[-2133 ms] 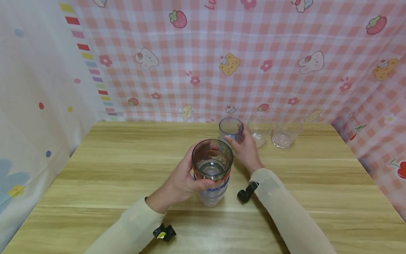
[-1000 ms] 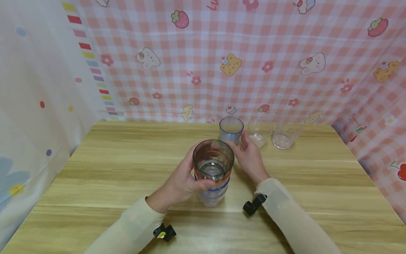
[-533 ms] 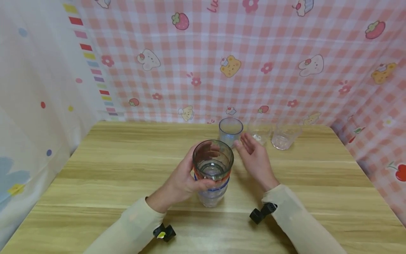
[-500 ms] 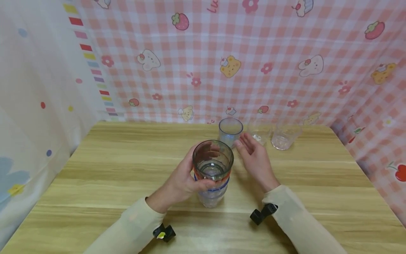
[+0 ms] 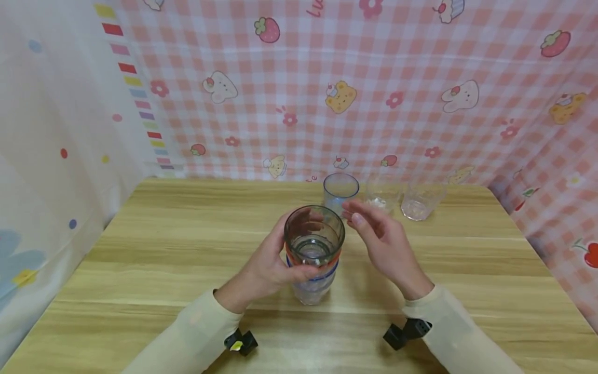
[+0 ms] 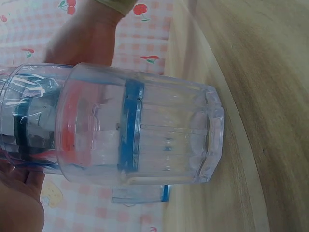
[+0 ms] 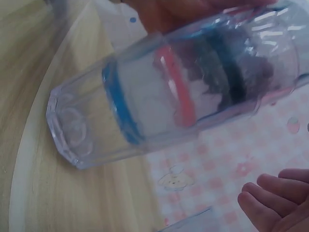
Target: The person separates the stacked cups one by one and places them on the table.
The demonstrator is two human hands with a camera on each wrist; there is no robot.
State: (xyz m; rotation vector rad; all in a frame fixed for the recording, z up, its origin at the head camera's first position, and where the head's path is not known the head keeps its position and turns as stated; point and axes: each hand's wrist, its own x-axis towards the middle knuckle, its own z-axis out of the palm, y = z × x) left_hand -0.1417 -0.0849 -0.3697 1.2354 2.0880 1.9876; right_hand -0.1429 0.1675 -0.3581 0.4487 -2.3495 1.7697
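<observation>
A tall stack of nested clear tumblers (image 5: 314,293) stands upright in the middle, with a smoky grey one (image 5: 310,222) on top. Red and blue bands show through its walls in both wrist views. My left hand (image 5: 266,265) grips the upper part of the stack, thumb across the front. Whether the base touches the table cannot be told. My right hand (image 5: 388,244) is just right of the stack, holding nothing, its fingers (image 7: 263,205) loosely bent and apart. Behind it stands a blue-rimmed tumbler (image 5: 333,193), partly hidden by the stack and fingers.
Two more clear tumblers stand along the back right: one clear tumbler (image 5: 383,189) beside the blue-rimmed one, and another tumbler (image 5: 417,208) farther right. The wooden table (image 5: 187,234) ends at a pink checked curtain (image 5: 252,119); a white dotted curtain (image 5: 84,182) hangs at the left.
My right hand has let go of the blue-rimmed tumbler at the back and drawn back toward the stack's right side. My left hand and the stack have hardly moved.
</observation>
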